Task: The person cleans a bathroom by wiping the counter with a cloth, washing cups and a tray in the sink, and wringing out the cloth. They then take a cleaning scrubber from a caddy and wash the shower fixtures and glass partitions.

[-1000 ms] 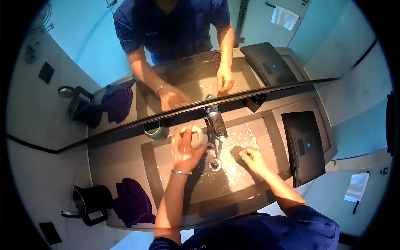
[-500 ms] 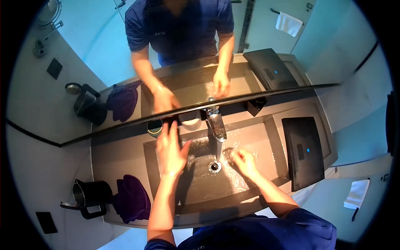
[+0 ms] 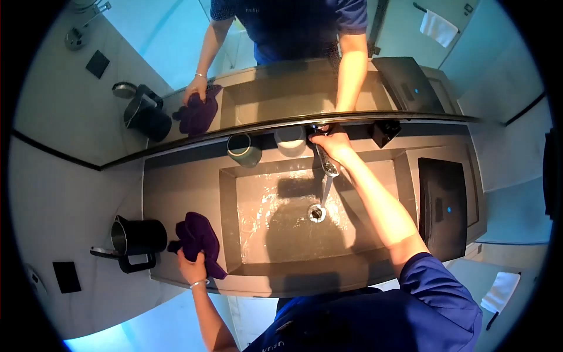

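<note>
At the counter's left side, my left hand (image 3: 192,267) has its fingers closed on the near edge of a dark purple cloth (image 3: 198,237), which lies bunched on the counter. My right hand (image 3: 333,144) reaches across the basin and wraps round the top of the chrome faucet (image 3: 329,166), covering its handle. Water runs from the spout towards the drain (image 3: 316,213). The grey rectangular sink (image 3: 281,258) has a wet, shiny floor.
Left of the cloth, a black kettle (image 3: 146,236) has its lid raised. Behind the basin stand a greenish cup (image 3: 245,154), a white cup (image 3: 291,144) and a black box (image 3: 385,134). A dark panel (image 3: 443,205) lies at the right, below a long mirror (image 3: 281,88).
My left hand has left the basin and taken hold of the purple cloth. My right hand has risen from beside the water stream to the faucet's top. The whole view has shifted slightly.
</note>
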Demonstrator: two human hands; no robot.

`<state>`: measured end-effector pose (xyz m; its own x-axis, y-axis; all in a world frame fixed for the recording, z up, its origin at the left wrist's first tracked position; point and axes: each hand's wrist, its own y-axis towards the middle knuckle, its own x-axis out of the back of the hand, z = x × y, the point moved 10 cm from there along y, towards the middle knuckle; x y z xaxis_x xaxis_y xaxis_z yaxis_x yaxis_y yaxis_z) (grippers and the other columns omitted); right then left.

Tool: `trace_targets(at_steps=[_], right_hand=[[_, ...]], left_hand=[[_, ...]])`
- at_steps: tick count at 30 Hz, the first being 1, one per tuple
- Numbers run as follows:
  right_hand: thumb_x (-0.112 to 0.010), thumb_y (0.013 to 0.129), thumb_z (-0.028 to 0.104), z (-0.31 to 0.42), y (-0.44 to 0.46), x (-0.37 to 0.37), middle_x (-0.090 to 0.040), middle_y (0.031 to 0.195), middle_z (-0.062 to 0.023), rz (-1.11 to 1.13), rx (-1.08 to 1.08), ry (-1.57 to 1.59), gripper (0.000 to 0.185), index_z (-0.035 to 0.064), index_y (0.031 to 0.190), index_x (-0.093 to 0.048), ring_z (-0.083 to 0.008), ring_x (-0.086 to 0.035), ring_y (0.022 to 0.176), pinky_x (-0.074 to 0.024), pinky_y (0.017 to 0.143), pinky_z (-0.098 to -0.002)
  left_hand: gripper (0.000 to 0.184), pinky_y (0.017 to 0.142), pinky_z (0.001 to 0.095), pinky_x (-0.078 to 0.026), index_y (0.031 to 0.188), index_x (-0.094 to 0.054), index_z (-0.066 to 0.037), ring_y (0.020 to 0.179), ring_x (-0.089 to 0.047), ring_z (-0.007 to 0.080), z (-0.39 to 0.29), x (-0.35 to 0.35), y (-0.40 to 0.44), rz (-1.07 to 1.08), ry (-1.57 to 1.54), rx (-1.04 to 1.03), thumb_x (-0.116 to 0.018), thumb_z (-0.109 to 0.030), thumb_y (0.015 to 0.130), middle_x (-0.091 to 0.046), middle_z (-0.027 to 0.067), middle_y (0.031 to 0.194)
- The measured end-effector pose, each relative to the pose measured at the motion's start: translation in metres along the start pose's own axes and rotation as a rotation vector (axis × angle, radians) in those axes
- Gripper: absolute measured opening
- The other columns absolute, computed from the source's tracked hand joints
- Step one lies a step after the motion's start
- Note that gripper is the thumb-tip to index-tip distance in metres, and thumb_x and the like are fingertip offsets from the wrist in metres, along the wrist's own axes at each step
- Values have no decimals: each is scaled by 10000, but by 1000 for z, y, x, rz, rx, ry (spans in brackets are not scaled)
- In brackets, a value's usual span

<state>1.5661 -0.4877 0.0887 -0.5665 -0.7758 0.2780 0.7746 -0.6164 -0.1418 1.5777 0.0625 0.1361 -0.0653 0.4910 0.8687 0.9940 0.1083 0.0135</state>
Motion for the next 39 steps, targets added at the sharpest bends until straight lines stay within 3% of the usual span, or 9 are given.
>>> trace_targets(at_steps=[6,10,17,19,21,24,30,36,39], right_hand=[[-586,784,133,39,-34,14,-564,826,-40,226,111,351,205,14,948,-559,-121,-516,764,-409,719,-239],[-492,842,138,-32,-70,61,-580,802,-62,15,-139,561,186,-12,923,-565,-84,-502,630,-410,578,-191],[-613,762,122,-195,-170,33,-510,714,-5,57,-596,310,287,35,1006,-490,-68,-464,544,-385,432,-186],[-657,729,118,-201,-173,5,-486,749,6,23,-600,228,402,34,1065,-454,-67,-460,582,-404,459,-195],[-710,616,-21,-212,-157,-8,-397,739,22,-11,-431,46,582,10,1118,-418,-76,-438,586,-420,527,-191],[-641,697,-40,-168,-168,-36,-521,750,28,535,-575,377,297,27,970,-548,-83,-514,629,-445,544,-197],[-612,732,17,-150,-108,110,-607,759,-108,-44,-283,328,239,-21,962,-560,-150,-589,649,-471,567,-223],[-676,639,312,-119,-128,-22,-422,1199,-200,182,145,-1022,554,57,1103,-514,-357,-294,1182,-286,932,-469],[-646,636,248,-151,-140,-63,-455,1167,-169,-71,-140,-274,399,71,980,-549,-362,-338,1145,-304,914,-443]], left_hand=[[405,839,309,-405,1042,-531,39,898,-539,195,-80,-84,-46,343,-473,258,-623,-243,765,-581,108,969],[497,822,301,-404,1140,-469,13,876,-532,162,-193,-124,-65,629,-731,-213,-618,-277,765,-577,84,951],[450,633,223,-431,1079,-489,23,730,-499,91,-75,-248,-14,582,-808,173,-663,-179,717,-559,77,883],[467,638,232,-437,1080,-474,21,708,-510,107,-124,-295,-45,683,113,-515,-677,-133,688,-557,76,844],[537,638,238,-441,1114,-452,-2,696,-533,126,-201,-257,-81,271,-72,-717,-699,-99,647,-555,55,747],[617,539,248,-467,1162,-453,-59,635,-559,145,-175,-317,-108,1044,-291,82,-730,-73,611,-587,47,781],[429,453,208,-397,1055,-526,-67,590,-461,79,-86,-265,-2,692,-888,112,-615,71,659,-503,-22,771],[706,858,501,-364,1355,-183,-239,1135,-400,242,-105,-318,-76,1065,-780,496,-472,-553,793,-383,26,1293],[636,951,482,-282,1320,-271,-201,1167,-355,248,-187,-316,-106,1226,-1315,557,-318,-597,825,-368,33,1298]])
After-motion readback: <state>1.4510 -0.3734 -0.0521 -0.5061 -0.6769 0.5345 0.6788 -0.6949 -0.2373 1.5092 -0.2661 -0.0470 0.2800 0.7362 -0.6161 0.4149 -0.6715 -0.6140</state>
